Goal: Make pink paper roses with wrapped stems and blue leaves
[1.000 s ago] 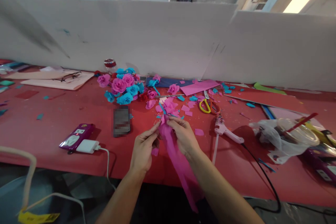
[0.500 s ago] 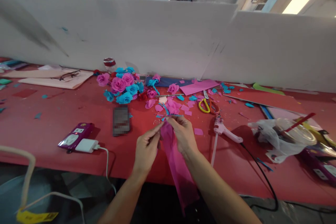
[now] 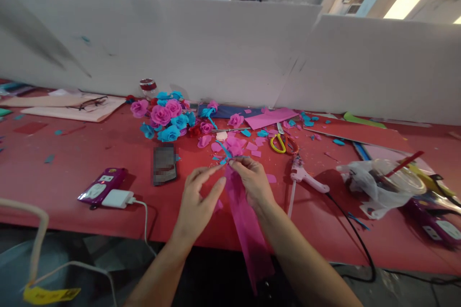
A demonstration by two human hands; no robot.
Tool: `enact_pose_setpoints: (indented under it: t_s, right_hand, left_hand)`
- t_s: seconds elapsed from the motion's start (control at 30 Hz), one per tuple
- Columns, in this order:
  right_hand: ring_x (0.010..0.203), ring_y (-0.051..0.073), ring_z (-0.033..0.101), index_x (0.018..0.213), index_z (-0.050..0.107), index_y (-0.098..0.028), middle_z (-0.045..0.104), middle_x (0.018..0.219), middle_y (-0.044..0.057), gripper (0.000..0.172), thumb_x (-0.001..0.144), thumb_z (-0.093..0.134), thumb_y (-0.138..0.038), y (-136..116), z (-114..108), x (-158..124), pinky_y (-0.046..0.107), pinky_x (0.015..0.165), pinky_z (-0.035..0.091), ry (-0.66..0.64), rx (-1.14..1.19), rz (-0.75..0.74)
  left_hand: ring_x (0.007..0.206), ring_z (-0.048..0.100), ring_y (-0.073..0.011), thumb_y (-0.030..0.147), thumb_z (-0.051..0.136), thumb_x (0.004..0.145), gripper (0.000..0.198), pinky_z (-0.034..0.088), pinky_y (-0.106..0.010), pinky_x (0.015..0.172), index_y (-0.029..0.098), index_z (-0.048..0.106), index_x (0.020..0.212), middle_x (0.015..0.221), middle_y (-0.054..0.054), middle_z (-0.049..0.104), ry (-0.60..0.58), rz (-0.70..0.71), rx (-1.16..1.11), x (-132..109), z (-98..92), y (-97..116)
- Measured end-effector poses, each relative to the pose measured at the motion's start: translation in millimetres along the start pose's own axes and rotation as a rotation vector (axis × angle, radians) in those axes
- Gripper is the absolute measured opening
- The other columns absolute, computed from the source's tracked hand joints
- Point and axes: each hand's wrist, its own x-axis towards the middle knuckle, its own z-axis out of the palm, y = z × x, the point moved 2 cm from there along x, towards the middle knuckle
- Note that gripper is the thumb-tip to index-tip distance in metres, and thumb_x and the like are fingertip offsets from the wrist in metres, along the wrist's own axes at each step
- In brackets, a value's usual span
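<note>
My right hand [image 3: 252,182] pinches the top end of a long magenta crepe-paper strip [image 3: 248,230], which hangs down past the red table's [image 3: 90,168] front edge. Just to its left, my left hand [image 3: 197,199] has its fingers spread apart and holds nothing; its fingertips are near the strip's top. Loose pink and blue paper petals [image 3: 230,146] lie just beyond my hands. A bunch of pink and blue paper roses [image 3: 167,117] rests farther back.
Yellow-handled scissors [image 3: 283,143] and a pink glue gun [image 3: 306,180] with a black cord lie to the right. A phone [image 3: 163,165], a purple power strip [image 3: 99,189] with white charger sit left. A plastic bag with a cup [image 3: 389,182] is far right. A white partition [image 3: 216,48] backs the table.
My left hand has let go of the strip's top and opened its fingers. My right hand keeps its pinch in about the same place.
</note>
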Motion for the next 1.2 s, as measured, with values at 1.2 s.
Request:
enact_pose_setpoints:
  t_s: [1.2]
  right_hand:
    - [0.064,0.01,0.058,0.069,0.07,-0.017,0.067,0.067,-0.002,0.012,0.059,0.075,-0.022,-10.5,-8.7,-20.8,0.025,0.071,0.043,-0.251,-0.019,0.12]
  left_hand:
    - [0.065,0.057,-0.0093,0.027,0.08,0.055,0.02,0.044,-0.021,0.064,0.015,0.073,0.07,0.07,-0.004,0.068,-0.259,-0.517,-0.631,30.9,12.5,-2.4]
